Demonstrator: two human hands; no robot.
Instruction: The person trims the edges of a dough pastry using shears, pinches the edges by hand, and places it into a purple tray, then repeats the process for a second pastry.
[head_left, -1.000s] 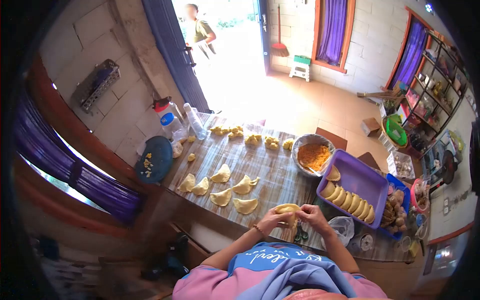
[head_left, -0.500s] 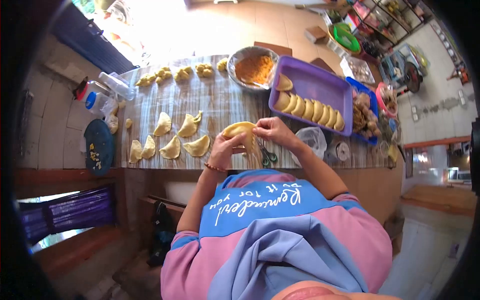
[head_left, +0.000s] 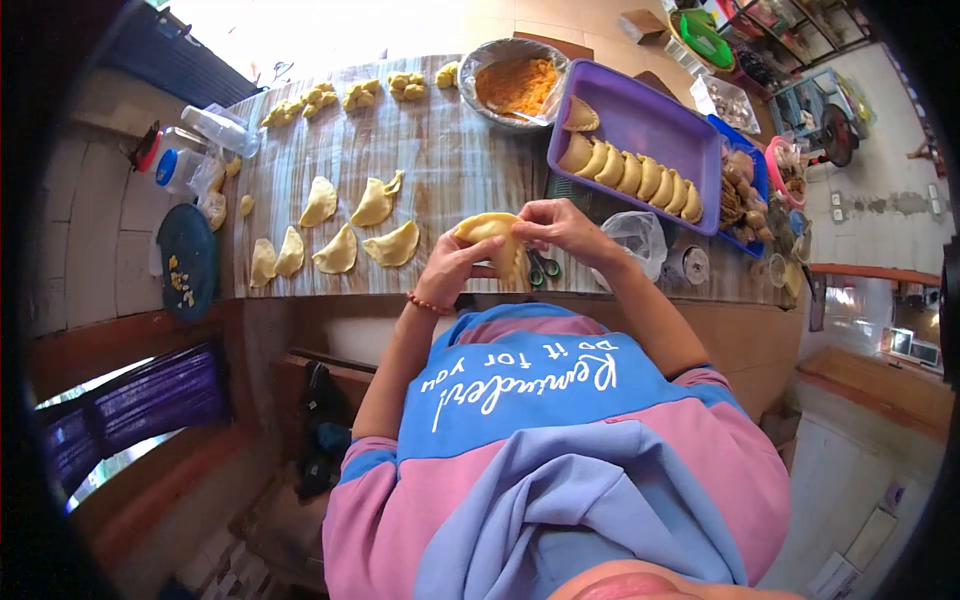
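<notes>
A folded yellow pastry (head_left: pixel 487 230) is held between both my hands above the table's near edge. My left hand (head_left: pixel 452 272) grips its lower left side, and my right hand (head_left: pixel 562 224) pinches its upper right edge. Several folded pastries (head_left: pixel 372 205) lie on the striped tablecloth (head_left: pixel 440 150) to the left of my hands. Green-handled scissors (head_left: pixel 541 267) lie on the table just under my right hand.
A purple tray (head_left: pixel 655 122) with a row of finished pastries stands at the right, with a bowl of orange filling (head_left: pixel 513 82) behind it. Dough balls (head_left: pixel 352 95) line the far edge. Bottles (head_left: pixel 195 140), a dark plate (head_left: pixel 186 262), a plastic bag (head_left: pixel 637 236) and a blue basket (head_left: pixel 745 190) crowd the ends.
The view has tilted down toward my body, so the doorway and the person there left the frame. My hands keep working along the pastry's edge.
</notes>
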